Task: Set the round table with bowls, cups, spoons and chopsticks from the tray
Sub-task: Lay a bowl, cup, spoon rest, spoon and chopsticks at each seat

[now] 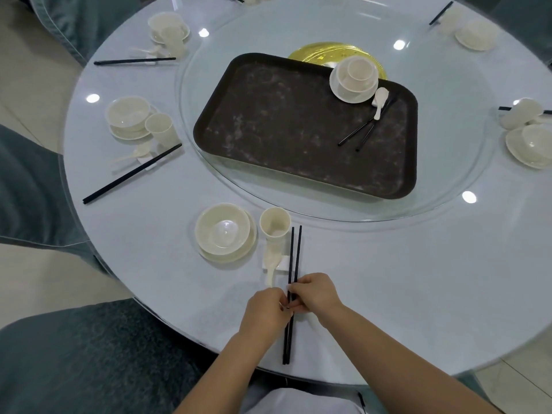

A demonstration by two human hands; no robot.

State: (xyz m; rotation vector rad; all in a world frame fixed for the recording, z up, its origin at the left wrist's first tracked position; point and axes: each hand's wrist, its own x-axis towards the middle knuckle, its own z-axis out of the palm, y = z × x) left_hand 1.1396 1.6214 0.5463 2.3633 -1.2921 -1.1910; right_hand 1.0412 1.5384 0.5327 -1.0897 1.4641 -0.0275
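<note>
At the table's near edge, my left hand (265, 312) and my right hand (315, 292) both pinch a pair of black chopsticks (294, 255) that lies over a white rest (282, 262). To their left stand a cream cup (274, 224), a white spoon (271, 264) and a cream bowl (222, 228) on a saucer. The dark brown tray (283, 124) sits on the glass turntable. At the tray's far right corner are a bowl with a cup inside (354, 76), a spoon (380, 100) and a pair of black chopsticks (366, 130).
Place settings with bowl, cup, spoon and chopsticks lie round the pale round table (388, 279): one at the left (128, 115), one at the far left (167, 28), others at the right (528, 144) and far right (475, 34). Grey-blue chairs (74, 354) surround the table.
</note>
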